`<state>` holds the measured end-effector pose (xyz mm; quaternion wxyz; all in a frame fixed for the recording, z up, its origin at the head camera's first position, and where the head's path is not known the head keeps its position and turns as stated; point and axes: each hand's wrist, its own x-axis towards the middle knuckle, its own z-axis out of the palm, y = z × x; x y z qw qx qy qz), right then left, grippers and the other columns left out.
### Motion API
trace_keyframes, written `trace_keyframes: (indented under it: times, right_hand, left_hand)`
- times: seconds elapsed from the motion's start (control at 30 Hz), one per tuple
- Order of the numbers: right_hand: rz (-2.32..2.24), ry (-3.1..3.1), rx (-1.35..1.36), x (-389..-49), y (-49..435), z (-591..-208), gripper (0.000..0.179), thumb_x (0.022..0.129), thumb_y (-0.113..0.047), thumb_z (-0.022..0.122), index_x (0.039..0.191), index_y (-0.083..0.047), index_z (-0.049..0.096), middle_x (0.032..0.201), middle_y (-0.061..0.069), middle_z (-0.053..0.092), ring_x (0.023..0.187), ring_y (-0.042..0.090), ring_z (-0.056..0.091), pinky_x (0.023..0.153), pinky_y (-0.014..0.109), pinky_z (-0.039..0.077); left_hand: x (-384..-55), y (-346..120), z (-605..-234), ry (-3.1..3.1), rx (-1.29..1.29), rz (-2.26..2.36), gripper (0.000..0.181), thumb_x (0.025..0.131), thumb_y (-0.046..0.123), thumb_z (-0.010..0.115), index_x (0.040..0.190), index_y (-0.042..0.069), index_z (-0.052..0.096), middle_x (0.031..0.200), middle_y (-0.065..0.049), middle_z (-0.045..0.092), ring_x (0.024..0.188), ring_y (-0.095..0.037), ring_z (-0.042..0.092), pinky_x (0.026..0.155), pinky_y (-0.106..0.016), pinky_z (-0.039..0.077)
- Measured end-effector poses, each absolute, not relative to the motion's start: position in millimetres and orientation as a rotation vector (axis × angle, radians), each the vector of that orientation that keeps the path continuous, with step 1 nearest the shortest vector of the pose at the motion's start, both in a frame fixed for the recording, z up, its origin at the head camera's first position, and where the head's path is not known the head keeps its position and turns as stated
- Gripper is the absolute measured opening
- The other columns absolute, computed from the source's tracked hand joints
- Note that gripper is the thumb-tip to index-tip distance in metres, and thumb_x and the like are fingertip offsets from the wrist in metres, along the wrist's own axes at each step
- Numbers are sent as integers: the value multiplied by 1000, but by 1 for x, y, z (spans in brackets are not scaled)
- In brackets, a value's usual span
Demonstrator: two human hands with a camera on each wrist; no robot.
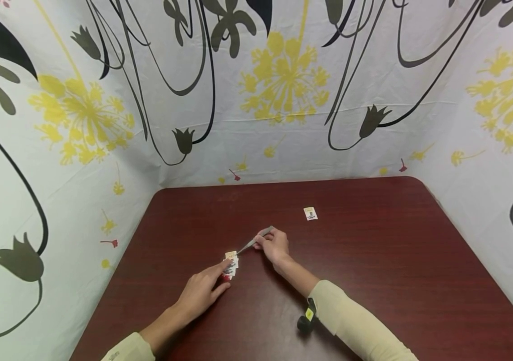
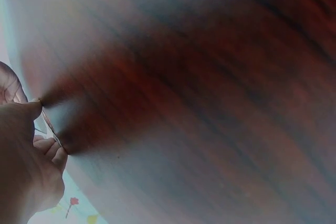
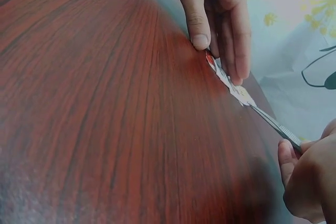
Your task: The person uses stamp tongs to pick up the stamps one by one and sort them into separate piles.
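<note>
Patterned cloth [image 1: 279, 155] behind the red-brown table [image 1: 373, 260]. Left hand [image 1: 200, 291] near left, fingers mostly straight; right hand [image 1: 276, 244] farther and right, fingers pinching tweezers [image 1: 249, 244] that slant down left to the far right edge of the cards [image 1: 233, 266], an overlapping pile left of centre under the left fingertips. Lone card [image 1: 310, 213] lies far, right of centre, well apart.

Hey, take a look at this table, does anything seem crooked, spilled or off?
No spill or obvious damage shows. The small cards by the left hand overlap unevenly, edges poking out instead of squared up. One lone card lies apart, toward the table's far edge, though that may be deliberate.
</note>
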<state>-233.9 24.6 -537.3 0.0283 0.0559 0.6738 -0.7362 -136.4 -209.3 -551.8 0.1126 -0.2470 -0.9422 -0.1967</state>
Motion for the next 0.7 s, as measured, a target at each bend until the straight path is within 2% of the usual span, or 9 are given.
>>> trace_keyframes:
  times: [0.27,0.5,0.7]
  right_hand:
    - [-2296,2079,181,-234,26,-537,7,96,9,73,100,9,67,88,24,76,67,16,73,74,36,64]
    - [-2383,2020,217,-241,35,-534,6,96,11,71,99,10,66,87,23,76,68,18,74,73,35,63]
    - [-2441,1988,237,-246,49,-527,7,96,13,70,101,13,65,90,25,75,67,16,74,70,29,62]
  left_hand:
    - [-136,-210,-552,-2772,-725,-574,63,91,23,87,148,8,63,141,-8,69,123,-26,69,92,-49,58]
    - [-136,-209,-552,-2755,-734,-580,62,91,22,87,146,7,64,140,-9,69,122,-27,70,90,-49,59]
    - [-136,-210,-553,-2763,-721,-560,61,91,24,87,146,9,65,140,-8,70,120,-26,70,89,-49,59]
